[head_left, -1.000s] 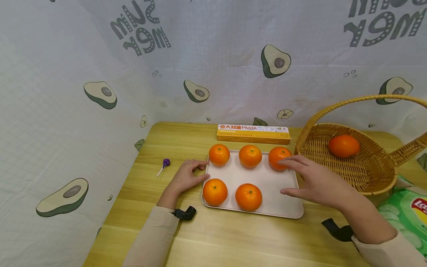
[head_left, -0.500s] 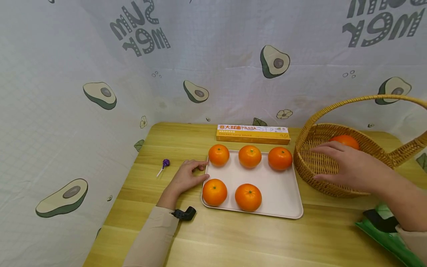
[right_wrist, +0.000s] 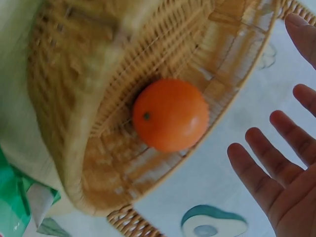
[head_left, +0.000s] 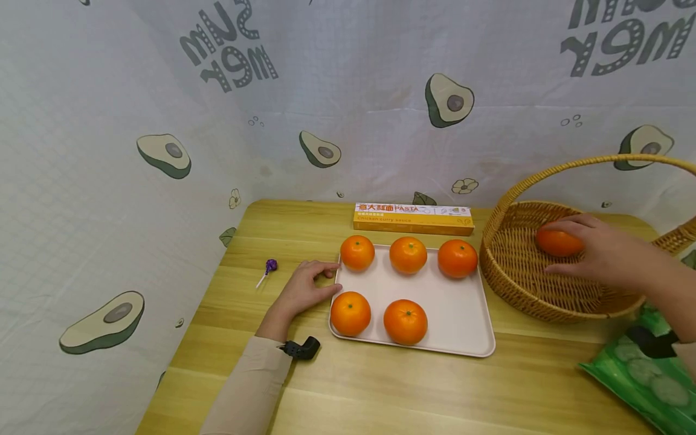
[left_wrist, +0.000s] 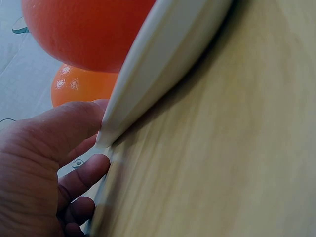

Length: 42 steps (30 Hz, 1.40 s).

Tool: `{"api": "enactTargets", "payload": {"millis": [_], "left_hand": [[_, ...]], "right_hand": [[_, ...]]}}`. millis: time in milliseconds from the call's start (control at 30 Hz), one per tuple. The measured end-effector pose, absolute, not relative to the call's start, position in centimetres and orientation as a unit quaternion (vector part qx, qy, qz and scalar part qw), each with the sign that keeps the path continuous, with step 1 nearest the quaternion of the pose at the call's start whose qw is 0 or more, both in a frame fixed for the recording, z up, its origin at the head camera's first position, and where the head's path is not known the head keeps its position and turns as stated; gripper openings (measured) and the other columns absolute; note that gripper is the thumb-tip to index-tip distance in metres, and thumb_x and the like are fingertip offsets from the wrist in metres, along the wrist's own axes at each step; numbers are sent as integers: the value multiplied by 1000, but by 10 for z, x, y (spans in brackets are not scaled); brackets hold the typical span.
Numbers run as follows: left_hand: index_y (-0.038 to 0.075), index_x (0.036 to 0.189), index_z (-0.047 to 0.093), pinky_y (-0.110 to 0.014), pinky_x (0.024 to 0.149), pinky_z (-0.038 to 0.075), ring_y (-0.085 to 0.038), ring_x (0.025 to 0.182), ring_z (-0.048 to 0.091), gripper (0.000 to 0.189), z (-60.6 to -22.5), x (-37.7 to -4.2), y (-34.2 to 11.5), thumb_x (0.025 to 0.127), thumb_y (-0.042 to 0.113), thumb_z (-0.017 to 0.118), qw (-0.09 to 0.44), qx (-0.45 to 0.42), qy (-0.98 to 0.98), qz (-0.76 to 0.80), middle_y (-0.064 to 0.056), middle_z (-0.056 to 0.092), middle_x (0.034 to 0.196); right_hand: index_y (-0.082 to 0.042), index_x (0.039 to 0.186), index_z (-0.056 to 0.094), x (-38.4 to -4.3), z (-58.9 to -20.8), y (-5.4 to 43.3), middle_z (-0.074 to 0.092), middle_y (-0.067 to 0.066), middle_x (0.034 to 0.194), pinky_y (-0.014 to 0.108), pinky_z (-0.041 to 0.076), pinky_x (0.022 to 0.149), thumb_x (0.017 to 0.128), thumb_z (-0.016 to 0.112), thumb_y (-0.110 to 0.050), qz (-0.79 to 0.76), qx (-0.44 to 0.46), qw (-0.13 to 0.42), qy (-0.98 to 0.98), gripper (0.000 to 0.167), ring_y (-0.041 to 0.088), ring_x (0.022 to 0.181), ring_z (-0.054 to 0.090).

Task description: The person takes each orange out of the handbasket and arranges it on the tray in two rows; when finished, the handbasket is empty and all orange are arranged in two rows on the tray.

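In the head view, my left hand [head_left: 304, 290] rests on the wood at the left end of a pale tray [head_left: 451, 314]. Thumb and index fingertip touch the tray's rim; the left wrist view shows the thumb [left_wrist: 74, 121] against the rim with the other fingers loosely bent. Several oranges, such as this front one [head_left: 405, 321], sit on the tray. My right hand [head_left: 614, 254] is over the wicker basket [head_left: 522, 284], close to a single orange [head_left: 557, 243] inside. In the right wrist view its fingers are spread, apart from that orange [right_wrist: 170, 114].
A yellow pasta box [head_left: 413, 219] lies behind the tray. A purple lollipop [head_left: 270, 266] is left of the left hand. At the right front lies a green chip bag [head_left: 636, 368], and the basket's tall handle [head_left: 587, 162] arches over the basket. A printed curtain [head_left: 370, 78] hangs behind.
My right hand has moved right from above the tray's back-right orange to the orange in the basket. That tray orange stays put, and the left hand has not moved.
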<state>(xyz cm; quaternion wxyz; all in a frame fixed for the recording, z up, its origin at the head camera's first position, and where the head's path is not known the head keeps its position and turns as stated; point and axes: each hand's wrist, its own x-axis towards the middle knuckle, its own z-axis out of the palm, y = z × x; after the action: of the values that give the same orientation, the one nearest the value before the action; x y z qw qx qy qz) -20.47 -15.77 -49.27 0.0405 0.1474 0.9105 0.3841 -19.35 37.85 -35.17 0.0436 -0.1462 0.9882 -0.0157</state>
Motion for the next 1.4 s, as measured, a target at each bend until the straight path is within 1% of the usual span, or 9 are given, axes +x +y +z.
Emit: {"api": "enactTargets", "payload": {"millis": [67, 167, 267, 500, 567, 833, 933, 1300, 1400], "left_hand": [[26, 129, 71, -36, 91, 41, -15, 101, 50, 45, -494, -205, -158, 87, 35, 81, 40, 148, 911, 383, 10, 66, 103], [26, 129, 71, -35, 91, 41, -15, 100, 50, 45, -494, -206, -158, 87, 35, 81, 40, 148, 912, 381, 10, 66, 103], [26, 130, 71, -36, 91, 41, -15, 100, 50, 45, -494, -206, -158, 87, 35, 81, 40, 147, 911, 383, 9, 66, 103], [26, 130, 71, -36, 90, 42, -14, 100, 50, 45, -494, -205, -158, 87, 35, 81, 37, 148, 910, 385, 10, 66, 103], [26, 129, 71, -36, 90, 42, -14, 100, 50, 45, -494, -205, -158, 86, 35, 81, 35, 150, 909, 387, 10, 66, 103], [26, 131, 70, -36, 92, 42, -14, 101, 51, 46, -494, -205, -158, 87, 36, 80, 38, 153, 911, 382, 9, 66, 104], [26, 131, 70, -36, 92, 42, -14, 101, 51, 46, -494, -206, -158, 87, 37, 80, 39, 153, 912, 379, 9, 66, 104], [26, 130, 71, -36, 91, 43, -14, 100, 51, 45, -495, -206, -158, 87, 36, 81, 35, 156, 912, 379, 9, 66, 103], [26, 130, 71, -35, 91, 43, -15, 100, 50, 45, -495, -207, -159, 87, 36, 80, 37, 155, 912, 378, 9, 65, 103]], "right_hand": [[11, 137, 51, -198, -352, 386, 38, 45, 137, 70, 48, 85, 74, 89, -46, -20, -137, 49, 989, 92, 63, 110, 54], [11, 137, 50, -204, -353, 396, 38, 46, 135, 67, 51, 79, 73, 90, -44, -24, -129, 48, 990, 94, 62, 100, 59], [11, 139, 47, -209, -355, 405, 38, 46, 134, 68, 51, 78, 71, 91, -44, -27, -122, 51, 991, 98, 62, 98, 59], [8, 144, 40, -221, -360, 418, 33, 48, 136, 74, 45, 84, 75, 88, -45, -25, -112, 76, 991, 99, 69, 110, 48], [7, 145, 38, -225, -363, 421, 31, 48, 137, 75, 44, 85, 76, 87, -49, -24, -108, 83, 990, 102, 70, 111, 45], [7, 146, 35, -235, -373, 431, 29, 50, 135, 71, 48, 79, 75, 87, -49, -43, -87, 104, 990, 103, 69, 108, 47], [7, 145, 35, -237, -376, 433, 30, 51, 133, 72, 48, 78, 76, 87, -47, -51, -87, 107, 989, 103, 69, 107, 48], [9, 146, 33, -238, -383, 436, 33, 49, 133, 74, 45, 83, 78, 86, -43, -70, -87, 103, 988, 100, 66, 114, 41], [9, 145, 34, -238, -386, 438, 36, 49, 132, 74, 45, 83, 78, 87, -42, -69, -92, 99, 988, 100, 66, 113, 42]]}}
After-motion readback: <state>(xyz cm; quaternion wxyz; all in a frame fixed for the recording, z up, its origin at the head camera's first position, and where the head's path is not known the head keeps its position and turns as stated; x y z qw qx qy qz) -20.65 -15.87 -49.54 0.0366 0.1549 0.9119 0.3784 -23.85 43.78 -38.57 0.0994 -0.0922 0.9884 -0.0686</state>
